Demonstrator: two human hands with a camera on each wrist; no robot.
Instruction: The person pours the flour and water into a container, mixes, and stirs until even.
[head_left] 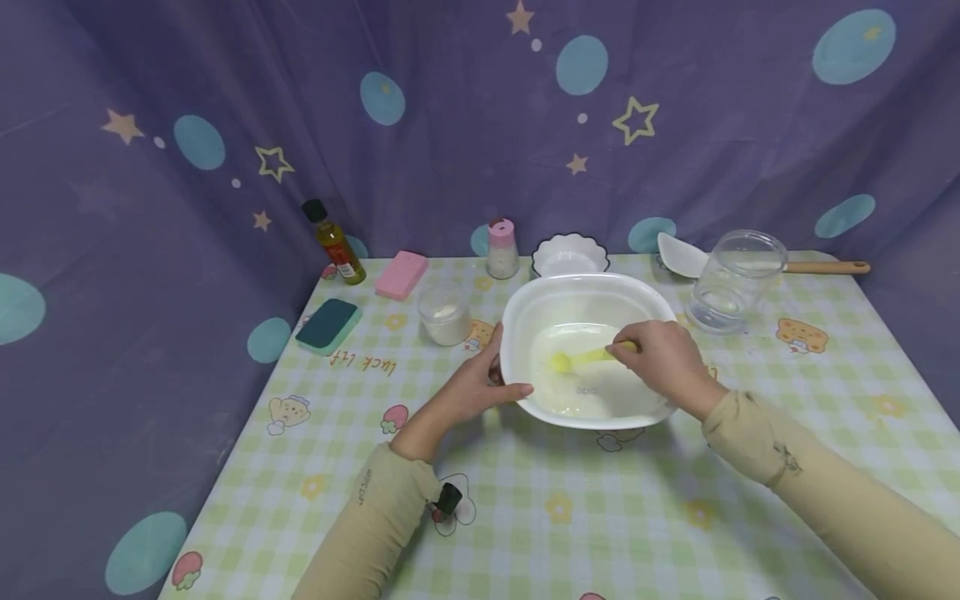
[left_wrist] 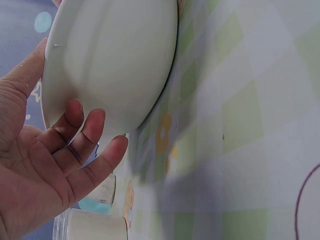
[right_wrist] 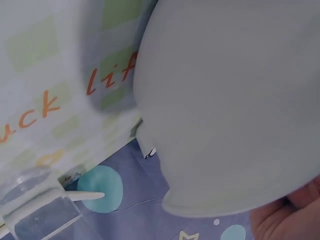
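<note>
A white basin [head_left: 525,317] with shallow liquid in it stands on the table. At its near left side, my left hand [head_left: 476,383] holds the rim, thumb over the edge and fingers along the outer wall. The left wrist view shows those fingers bent beside the wall. My right hand [head_left: 663,358] pinches the handle of a yellow spoon [head_left: 596,355] over the right half of the basin. The spoon's head is down at the liquid, pointing left. In the right wrist view the basin's wall [right_wrist: 220,110] hides the spoon and most of the hand.
Behind the basin are a scalloped dish [head_left: 570,254] and a pink-capped shaker [head_left: 502,250]. Left stand a clear cup of white powder [head_left: 447,321], a pink sponge [head_left: 402,275], a green sponge [head_left: 328,326] and an oil bottle [head_left: 339,248]. Right are a clear jar [head_left: 731,287] and a white spatula [head_left: 681,257].
</note>
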